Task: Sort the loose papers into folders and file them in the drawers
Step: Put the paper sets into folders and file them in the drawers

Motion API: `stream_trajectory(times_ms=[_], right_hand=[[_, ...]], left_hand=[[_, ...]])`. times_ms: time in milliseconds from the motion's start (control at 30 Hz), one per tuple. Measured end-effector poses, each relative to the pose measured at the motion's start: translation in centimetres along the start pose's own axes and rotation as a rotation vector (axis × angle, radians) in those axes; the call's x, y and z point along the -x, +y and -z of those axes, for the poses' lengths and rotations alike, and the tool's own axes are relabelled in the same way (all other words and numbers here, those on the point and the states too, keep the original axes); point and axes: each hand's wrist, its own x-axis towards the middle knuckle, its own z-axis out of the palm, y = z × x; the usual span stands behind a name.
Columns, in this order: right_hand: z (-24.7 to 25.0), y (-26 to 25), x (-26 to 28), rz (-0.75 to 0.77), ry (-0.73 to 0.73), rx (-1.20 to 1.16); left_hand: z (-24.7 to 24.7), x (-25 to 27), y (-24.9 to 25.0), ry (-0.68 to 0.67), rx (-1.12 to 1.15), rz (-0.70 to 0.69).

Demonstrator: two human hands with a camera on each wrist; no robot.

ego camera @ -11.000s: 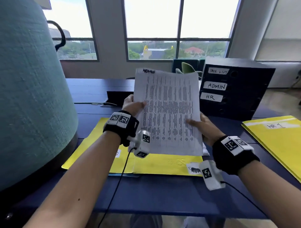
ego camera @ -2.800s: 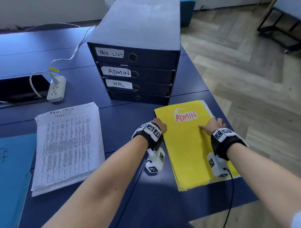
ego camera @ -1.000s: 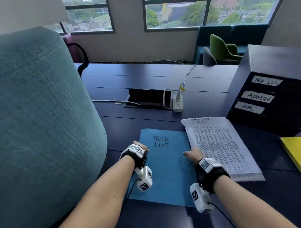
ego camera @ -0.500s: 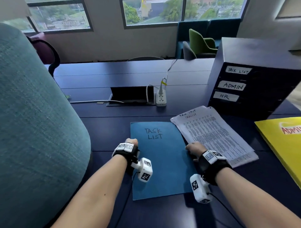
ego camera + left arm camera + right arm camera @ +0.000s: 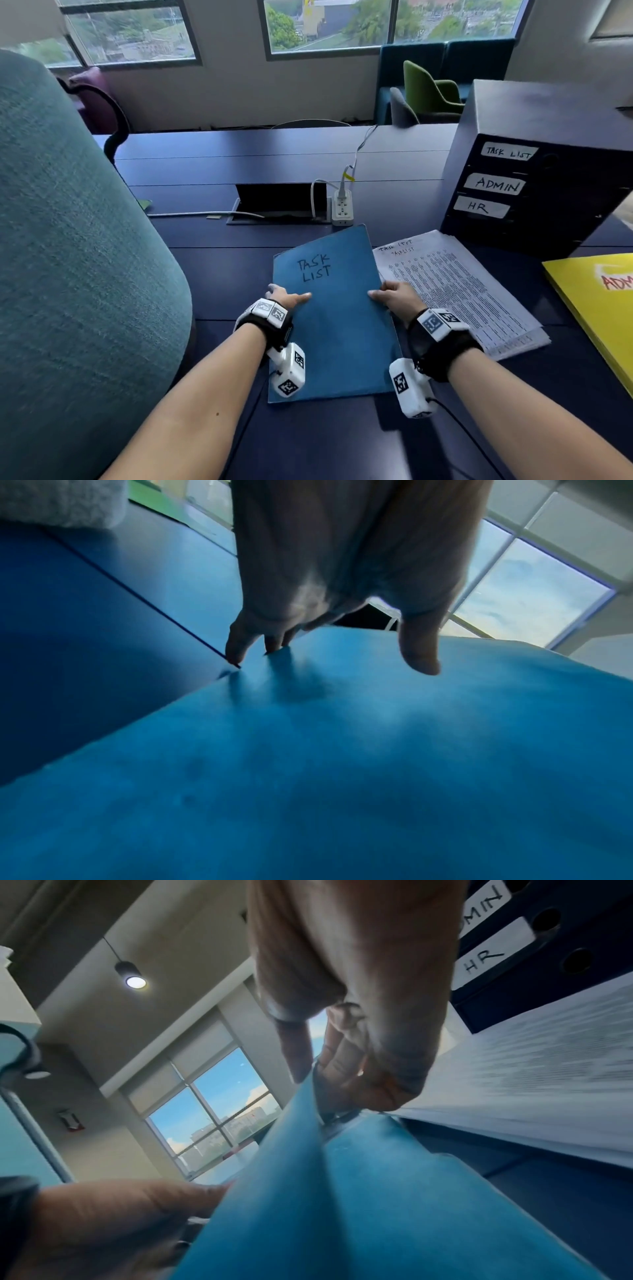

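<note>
A blue folder (image 5: 335, 325) marked TASK LIST lies on the dark blue table in front of me. My right hand (image 5: 390, 294) pinches its right edge, thumb on top and fingers under the cover (image 5: 359, 1191), which is raised a little. My left hand (image 5: 284, 298) rests at the folder's left edge, with its fingertips (image 5: 236, 653) at the edge and the thumb over the cover (image 5: 342, 750). A stack of printed task list papers (image 5: 462, 294) lies just right of the folder. The dark drawer unit (image 5: 548, 192) labelled TASK LIST, ADMIN and HR stands at the back right.
A yellow ADMIN folder (image 5: 596, 298) lies at the far right of the table. A white power strip (image 5: 342, 209) and a cable hatch sit behind the blue folder. A large teal upholstered form (image 5: 68, 257) fills the left side.
My right hand has taken hold of the blue folder's right edge and raised the cover slightly. The left thumb now lies on the cover.
</note>
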Motion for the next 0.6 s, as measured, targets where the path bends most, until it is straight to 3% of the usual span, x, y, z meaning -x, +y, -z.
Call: stream_trajectory(times_ms=[200, 333, 433, 600], right_hand=[[-2.0, -4.8, 2.3, 0.068, -0.156, -0.251], [-2.8, -8.0, 4.2, 0.117, -0.371, -0.314], [-3.9, -9.4, 4.6, 0.140, -0.487, -0.269], [-6.2, -9.3, 4.7, 0.181, -0.488, 0.026]], left_hand=[[0.1, 2.2, 0.8, -0.159, -0.061, -0.236], [1.6, 4.4, 3.3, -0.171, 0.146, -0.323], [4.2, 7.0, 5.6, -0.218, 0.331, -0.296], [9.4, 7.7, 6.4, -0.030, 0.069, -0.337]])
